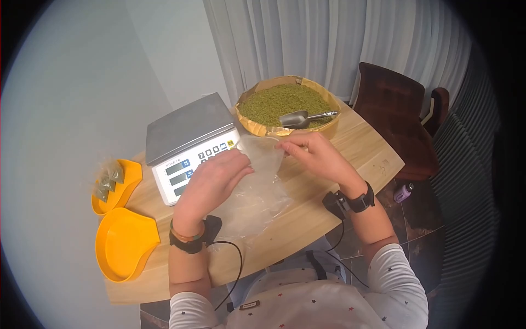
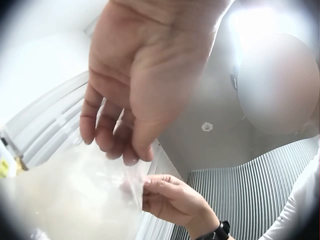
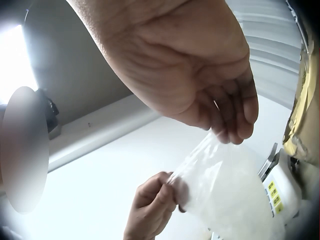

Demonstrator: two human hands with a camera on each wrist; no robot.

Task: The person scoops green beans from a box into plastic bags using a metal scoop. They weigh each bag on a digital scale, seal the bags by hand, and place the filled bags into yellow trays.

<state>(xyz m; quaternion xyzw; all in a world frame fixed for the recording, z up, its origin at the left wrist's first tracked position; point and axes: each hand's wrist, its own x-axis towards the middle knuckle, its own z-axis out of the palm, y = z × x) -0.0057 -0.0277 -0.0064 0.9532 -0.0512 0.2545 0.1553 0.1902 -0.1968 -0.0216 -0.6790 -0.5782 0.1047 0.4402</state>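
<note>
A clear plastic bag hangs between both hands, its upper edge pulled apart. My left hand pinches one side of it, beside the front of the scale. The opposite side is pinched by my right hand, thumb against the fingers, just in front of the paper-lined tub. In the right wrist view the bag stretches thin from the fingertips of the right hand across to the left hand. No filling shows inside it.
A weighing scale stands at the back left. Beside it, a tub holds green granules with a metal scoop lying on top. Two yellow scoop-shaped trays are at left; the farther tray holds small filled bags. A brown chair stands right.
</note>
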